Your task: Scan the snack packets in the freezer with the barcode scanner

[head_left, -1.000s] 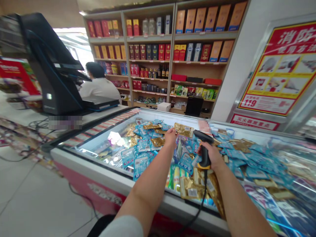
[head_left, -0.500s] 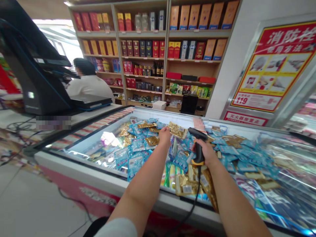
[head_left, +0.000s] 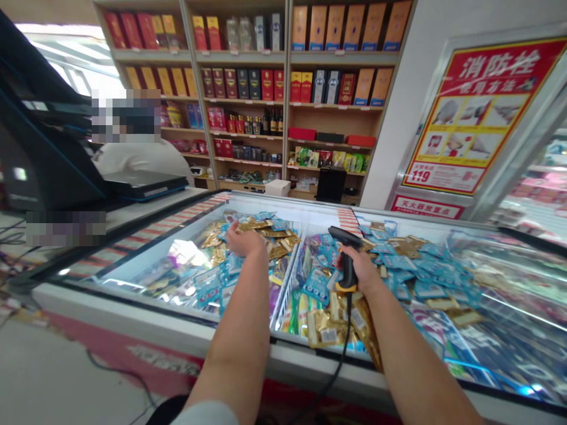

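Note:
My right hand (head_left: 362,270) is wrapped round a black and yellow barcode scanner (head_left: 348,268), held upright with its head tipped to the left. A black cable runs down from its handle. Farther left, my left hand (head_left: 246,241) hovers over a pile of blue packets (head_left: 208,284) and gold packets (head_left: 279,248). Its fingers look parted, though the back of the hand partly hides them. Below the scanner lie several gold packets with barcodes (head_left: 328,327). More blue packets (head_left: 410,264) fill the right side of the chest freezer (head_left: 146,313).
A white wire divider (head_left: 287,289) splits the freezer. Glass lids cover its ends. At the left stands a dark checkout scale (head_left: 146,184) on a counter, with a person in white (head_left: 144,156) behind. Shelves of boxes (head_left: 243,82) line the back; a fire-hydrant sign (head_left: 482,112) hangs right.
My left hand has moved left, from beside a gold packet near the scanner to the left pile. That packet no longer shows near the scanner. My right hand keeps the scanner; the view has shifted right.

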Available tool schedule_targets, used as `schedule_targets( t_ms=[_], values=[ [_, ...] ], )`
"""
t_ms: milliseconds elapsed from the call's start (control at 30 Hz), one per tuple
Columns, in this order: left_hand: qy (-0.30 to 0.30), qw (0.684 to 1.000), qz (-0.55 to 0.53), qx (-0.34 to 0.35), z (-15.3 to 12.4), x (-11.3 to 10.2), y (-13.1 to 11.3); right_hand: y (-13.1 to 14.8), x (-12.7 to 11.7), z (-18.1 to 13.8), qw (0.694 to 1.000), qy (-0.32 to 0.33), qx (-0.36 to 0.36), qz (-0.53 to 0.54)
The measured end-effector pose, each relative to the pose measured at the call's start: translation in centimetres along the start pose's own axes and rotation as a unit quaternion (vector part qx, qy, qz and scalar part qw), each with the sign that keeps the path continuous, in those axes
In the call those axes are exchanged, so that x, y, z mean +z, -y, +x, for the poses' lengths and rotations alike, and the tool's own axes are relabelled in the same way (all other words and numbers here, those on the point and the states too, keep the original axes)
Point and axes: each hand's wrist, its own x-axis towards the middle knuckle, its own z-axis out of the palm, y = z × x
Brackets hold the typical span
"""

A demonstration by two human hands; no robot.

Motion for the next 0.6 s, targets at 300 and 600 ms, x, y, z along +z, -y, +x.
schedule_targets(
  t_ms=[300,600],
  values=[
    [0.019,0.988,-0.005,0.156,-0.2,-0.4,-1.2,0.5,0.4,-0.3,1.0,-0.008,0.011,0.004],
    [0.682,0.705,0.018,0.193,-6.5,1.4,0.4,0.3,0.1,0.2,1.0,0.004,0.007,-0.006]
  ],
)
